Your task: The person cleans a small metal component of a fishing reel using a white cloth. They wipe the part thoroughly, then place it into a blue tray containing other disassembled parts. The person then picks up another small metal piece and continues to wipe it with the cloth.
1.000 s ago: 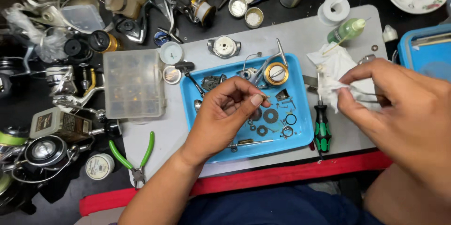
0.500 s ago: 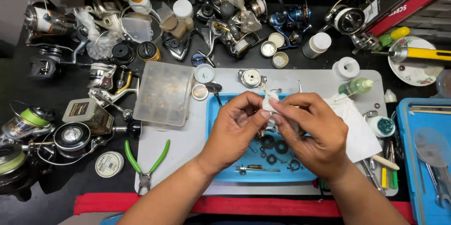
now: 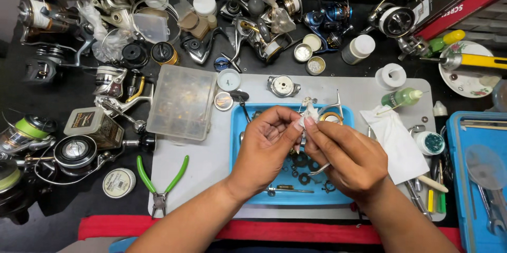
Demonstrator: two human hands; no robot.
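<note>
Left hand [image 3: 264,150] and right hand [image 3: 346,158] meeting above blue tray [image 3: 237,150], fingers of both pinching a small white tissue wad [image 3: 308,113]; tweezers [image 3: 319,169] tucked in right palm

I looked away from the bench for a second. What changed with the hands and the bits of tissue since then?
The right hand came in from the right side and met the left hand over the blue tray. Both now pinch a small wad of white tissue between their fingertips; tweezers stick out under the right hand. The green-handled pliers and clear parts box lie as before.
</note>
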